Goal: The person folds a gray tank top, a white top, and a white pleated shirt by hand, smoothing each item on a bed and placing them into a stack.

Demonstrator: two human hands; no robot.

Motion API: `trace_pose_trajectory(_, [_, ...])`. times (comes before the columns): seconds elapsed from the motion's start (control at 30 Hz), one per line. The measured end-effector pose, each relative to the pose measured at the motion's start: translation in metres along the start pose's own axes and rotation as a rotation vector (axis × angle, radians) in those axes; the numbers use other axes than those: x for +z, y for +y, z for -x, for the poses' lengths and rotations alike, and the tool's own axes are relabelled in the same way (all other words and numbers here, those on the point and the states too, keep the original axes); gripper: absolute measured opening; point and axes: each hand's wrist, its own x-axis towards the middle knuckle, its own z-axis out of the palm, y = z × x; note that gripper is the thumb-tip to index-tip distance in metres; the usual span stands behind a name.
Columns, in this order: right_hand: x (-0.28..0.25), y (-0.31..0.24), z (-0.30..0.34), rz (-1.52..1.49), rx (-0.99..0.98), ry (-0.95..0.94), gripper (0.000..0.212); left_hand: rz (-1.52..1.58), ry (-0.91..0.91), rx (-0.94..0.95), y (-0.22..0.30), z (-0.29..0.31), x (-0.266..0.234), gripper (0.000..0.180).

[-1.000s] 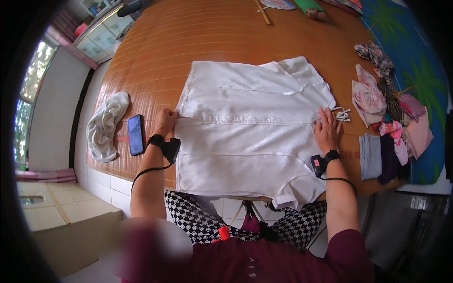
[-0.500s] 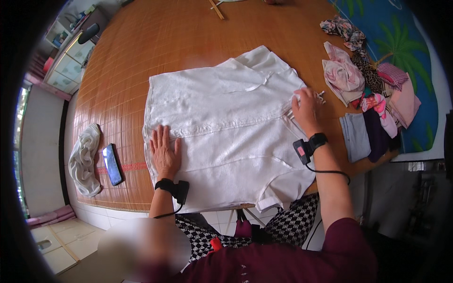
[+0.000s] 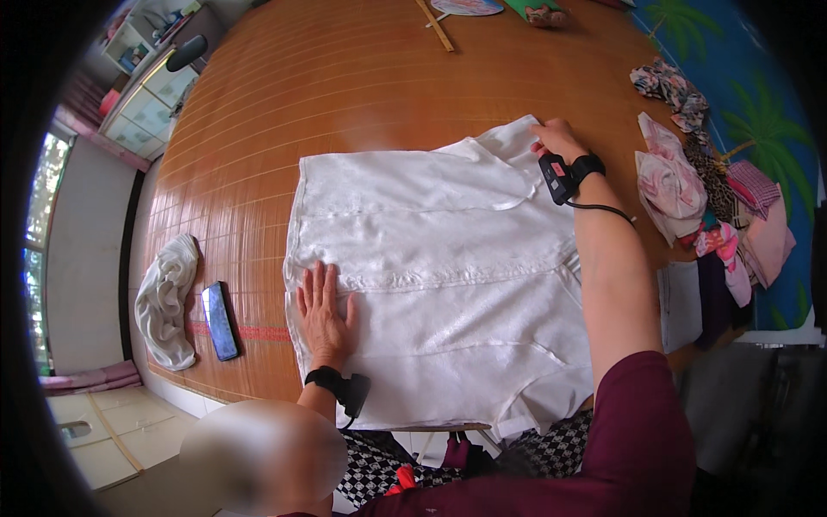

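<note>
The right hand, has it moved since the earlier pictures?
Yes. Judged against the pink-and-white cloth, the right hand has moved farther from the person's body, to the far sleeve of the white shirt.

The head-worn fisheye view looks down and forward over the near edge of the brown surface point(image 3: 345, 77), close enough to crop its far edge.

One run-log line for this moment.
left hand: flat on shirt; right hand: at far sleeve; phone: left of shirt; clothes: right of shirt
</note>
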Motion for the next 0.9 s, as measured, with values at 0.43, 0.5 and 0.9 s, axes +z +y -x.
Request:
trace_pose_trajectory(0.43, [-0.005, 0.055, -0.003, -0.304, -0.600, 0.263, 0.046, 0.048, -0.017, -0.006, 0.002, -0.001, -0.001, 0.058])
trace_pose_trajectory(0.5, [0.001, 0.052, 0.031, 0.102, -0.812, 0.290, 0.053, 0.031, 0.011, 0.004, -0.003, 0.004, -0.001, 0.056])
trace_pose_trajectory(0.9, [-0.020, 0.067, 0.102, 0.305, -0.813, 0.140, 0.037, 0.040, 0.069, 0.035, -0.004, 0.002, 0.006, 0.056])
